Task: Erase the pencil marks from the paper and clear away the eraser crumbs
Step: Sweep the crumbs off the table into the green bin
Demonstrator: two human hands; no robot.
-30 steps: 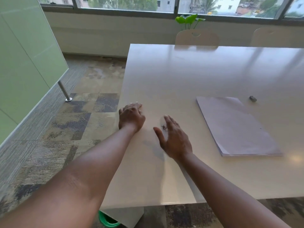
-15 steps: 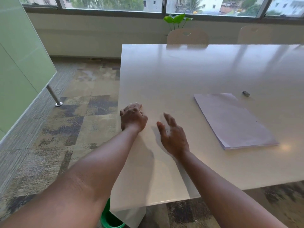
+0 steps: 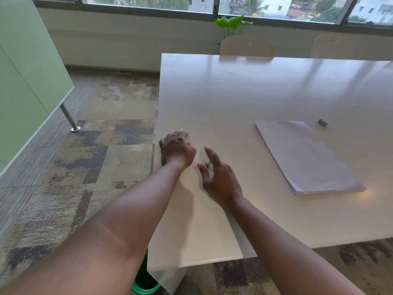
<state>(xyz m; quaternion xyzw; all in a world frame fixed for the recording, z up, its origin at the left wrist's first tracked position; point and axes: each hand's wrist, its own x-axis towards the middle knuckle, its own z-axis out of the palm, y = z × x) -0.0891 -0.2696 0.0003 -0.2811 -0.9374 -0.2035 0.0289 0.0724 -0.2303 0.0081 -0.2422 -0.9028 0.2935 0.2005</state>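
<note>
The eraser crumbs (image 3: 208, 165) lie as a small dark heap on the table (image 3: 244, 92), near its left edge, between your two hands. Your right hand (image 3: 221, 180) stands on its side just beside them, the fingers straight and together, holding nothing. Your left hand (image 3: 177, 149) rests at the table edge with the fingers bent down; I cannot tell if it holds something. A thin white sheet (image 3: 168, 271) seems to lie under your hands and hang over the near corner, above a green bin (image 3: 146, 283) on the floor. The stack of paper (image 3: 306, 156) lies well apart to the right, and it looks clean of pencil marks. The eraser (image 3: 322, 122) lies beyond it, untouched. I judge that the erasing is done and the crumbs are gathered. What is left is to push them off the table, probably into the bin.
</note>
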